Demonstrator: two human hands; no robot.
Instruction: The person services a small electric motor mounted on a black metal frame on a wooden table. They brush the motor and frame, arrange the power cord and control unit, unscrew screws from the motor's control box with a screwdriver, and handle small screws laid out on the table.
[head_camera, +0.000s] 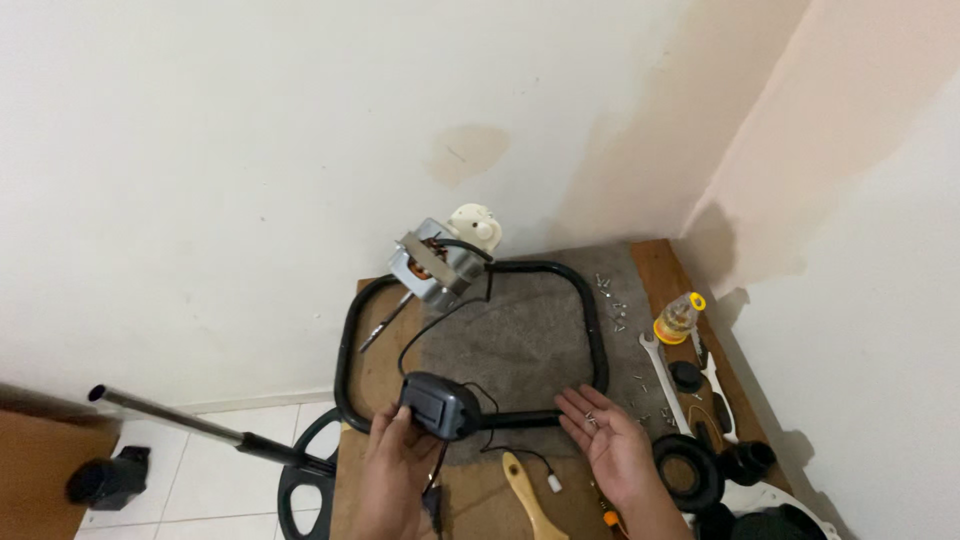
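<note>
Left hand (398, 470) grasps a grey box (440, 404) at 6 o'clock; right hand (612, 447), palm up at 5, cradles small screws (590, 420) beside the black frame (598, 330).

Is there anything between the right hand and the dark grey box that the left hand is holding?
Only the black tube frame runs across the gap, lying on the grey mat between the right hand and the dark grey box, plus a thin black wire. The left hand grips the box; the right is open, palm up, holding small screws.
</note>
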